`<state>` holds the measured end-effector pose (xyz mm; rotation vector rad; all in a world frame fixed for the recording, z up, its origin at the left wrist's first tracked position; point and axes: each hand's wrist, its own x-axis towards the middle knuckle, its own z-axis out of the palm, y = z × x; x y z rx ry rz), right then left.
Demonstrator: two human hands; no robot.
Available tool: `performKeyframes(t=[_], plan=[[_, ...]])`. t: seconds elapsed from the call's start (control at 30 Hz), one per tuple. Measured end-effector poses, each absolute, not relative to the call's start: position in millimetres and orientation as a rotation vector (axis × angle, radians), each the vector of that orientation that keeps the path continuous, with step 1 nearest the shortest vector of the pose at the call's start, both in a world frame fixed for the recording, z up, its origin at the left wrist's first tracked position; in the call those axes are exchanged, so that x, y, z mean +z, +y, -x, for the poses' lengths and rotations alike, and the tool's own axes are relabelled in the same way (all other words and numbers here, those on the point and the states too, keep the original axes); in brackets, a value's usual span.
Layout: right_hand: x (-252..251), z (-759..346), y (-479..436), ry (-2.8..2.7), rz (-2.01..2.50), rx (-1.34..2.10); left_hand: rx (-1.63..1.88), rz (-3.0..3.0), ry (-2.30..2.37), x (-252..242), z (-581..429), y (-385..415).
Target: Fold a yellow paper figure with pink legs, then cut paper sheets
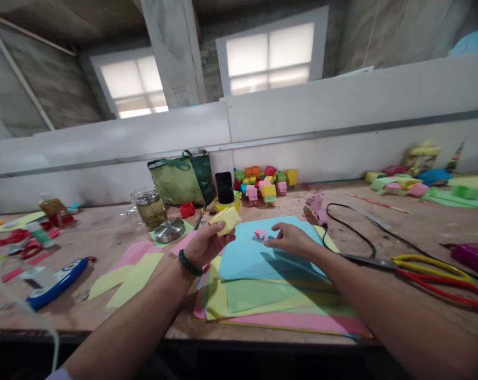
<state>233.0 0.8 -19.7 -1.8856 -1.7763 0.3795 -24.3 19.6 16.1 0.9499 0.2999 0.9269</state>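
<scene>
My left hand (213, 240), with a dark green bead bracelet at the wrist, is closed around a yellow folded paper box (226, 219). It holds the box up at the left edge of a blue paper sheet (239, 258). My right hand (290, 240) hovers over that sheet, thumb and index finger apart and nothing between them. Just left of its fingertips, a small pink folded paper piece (260, 234) rests on the blue sheet. Green, yellow and pink sheets (262, 295) lie stacked beneath the blue one.
Large scissors (432, 274) and a pink glue gun (317, 208) with a black cord lie right. Yellow strips (138, 279), a glass mug (148, 207) and a metal lid (169, 230) are left. Behind stand a phone (224, 187), a green bag (179, 179) and several paper figures (268, 191).
</scene>
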Motion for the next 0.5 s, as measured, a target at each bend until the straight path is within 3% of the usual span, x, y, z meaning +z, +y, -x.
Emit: performKeyframes(t=[0.5], plan=[[-22,-222,12,-1.730,1.761,0.419,0.910,-0.993,0.322,19,22,15]])
